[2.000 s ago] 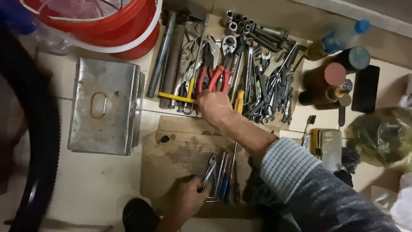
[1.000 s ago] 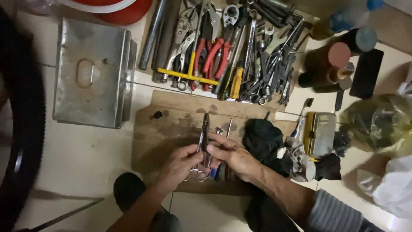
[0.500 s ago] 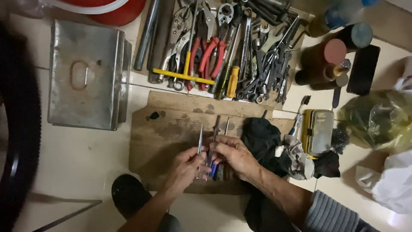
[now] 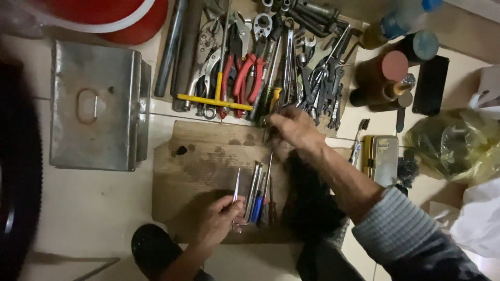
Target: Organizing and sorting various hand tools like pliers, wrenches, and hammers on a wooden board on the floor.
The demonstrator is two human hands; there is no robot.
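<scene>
Your left hand point(image 4: 219, 221) is curled around the near ends of a few slim tools point(image 4: 254, 193) lying side by side on the board point(image 4: 192, 171), with one thin rod angled up from your fingers. Your right hand point(image 4: 291, 129) reaches to the tool pile point(image 4: 271, 67) at the board's far edge, fingers bent down onto it; whether they grip anything is unclear. A metal box point(image 4: 96, 104) sits to the left.

Right hand point(image 4: 294, 130) motion-blurred, its grasp unreadable; red plastic bucket point(image 4: 125, 18) cut by top edge; black rubber tyre point(image 4: 18, 171) cropped left.
</scene>
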